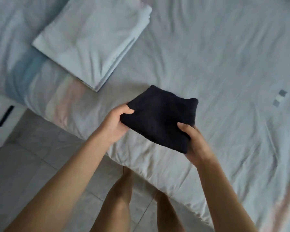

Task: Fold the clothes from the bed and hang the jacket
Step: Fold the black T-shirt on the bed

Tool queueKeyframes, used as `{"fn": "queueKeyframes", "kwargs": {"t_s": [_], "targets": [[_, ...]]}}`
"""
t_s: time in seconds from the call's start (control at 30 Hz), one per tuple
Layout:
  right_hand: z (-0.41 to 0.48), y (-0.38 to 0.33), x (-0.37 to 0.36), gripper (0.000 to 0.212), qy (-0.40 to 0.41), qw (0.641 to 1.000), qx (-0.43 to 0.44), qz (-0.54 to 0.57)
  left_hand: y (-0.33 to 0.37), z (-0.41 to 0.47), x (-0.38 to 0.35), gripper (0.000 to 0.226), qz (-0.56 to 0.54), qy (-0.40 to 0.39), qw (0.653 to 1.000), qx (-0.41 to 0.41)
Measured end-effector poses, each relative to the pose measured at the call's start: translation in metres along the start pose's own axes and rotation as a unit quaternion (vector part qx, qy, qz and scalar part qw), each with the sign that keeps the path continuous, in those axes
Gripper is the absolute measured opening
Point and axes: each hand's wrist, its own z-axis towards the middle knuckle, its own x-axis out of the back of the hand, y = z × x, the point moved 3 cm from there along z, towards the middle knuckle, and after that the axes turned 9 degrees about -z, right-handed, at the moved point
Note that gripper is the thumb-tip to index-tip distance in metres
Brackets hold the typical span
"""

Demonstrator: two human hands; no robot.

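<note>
Fingers [128,111] of both hands grip one dark folded garment [159,119]. L hand [114,126] holds its left side: thumb on top, palm turned up, other fingers under the fabric & out of sight. R hand [197,146] pinches its near right corner: thumb on top, rest of the fingers below, also hidden. Both forearms are bare, reaching in from the bottom of the view.

Nearest the cam, btwn the arms: bare legs [122,198] standing on a pale tile floor [31,164], close up to the bed's near edge. Bed [216,56] runs diag. across the view, covered w/ a wrinkled pale blue-grey sheet. Faint pink & blue bands show along its near edge & left corner. Garment is over the bed just inside the near edge, approx. midway along the visible part. Can't tell if it rests on the sheet or is held just above it. It's folded to a rough square.

Left of the bed, at the view's left edge: white unit [0,124] w/ a dark slot in its front. Further in, toward the bed's far left: stack [92,42] of folded pale fabric, flat on the sheet, well apart from the garment. Off to the right: small grey-&-white patch [279,97] on the sheet.
</note>
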Motion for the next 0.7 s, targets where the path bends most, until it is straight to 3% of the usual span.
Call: {"fn": "queueKeyframes", "kwargs": {"t_s": [0.13,0.23,0.3,0.43,0.5,0.6,0.7], "targets": [[0.032,-0.039,-0.079,0.052,-0.031,0.996,0.086,-0.020,0.104,-0.003,0.012,0.055,-0.031,0.002,0.996,-0.080],[0.082,-0.061,-0.146,0.042,-0.048,0.975,0.156,-0.148,0.193,0.007,0.033,0.033,-0.042,-0.016,0.985,-0.166],[0.122,-0.060,-0.183,0.034,-0.039,0.972,0.151,-0.176,0.232,0.030,0.059,0.021,-0.048,0.026,0.976,-0.209],[0.199,-0.019,-0.224,0.018,0.021,0.986,0.028,-0.164,0.234,0.093,0.131,0.007,0.000,0.194,0.960,-0.201],[0.212,-0.006,-0.228,0.012,0.067,0.986,-0.007,-0.151,0.218,0.108,0.151,0.015,0.027,0.204,0.962,-0.180],[0.211,-0.005,-0.229,0.010,0.105,0.976,0.039,-0.187,0.217,0.110,0.150,0.034,0.070,0.177,0.958,-0.214],[0.205,0.000,-0.232,0.017,0.081,0.971,0.070,-0.213,0.222,0.109,0.156,0.046,0.046,0.177,0.952,-0.244]]}}
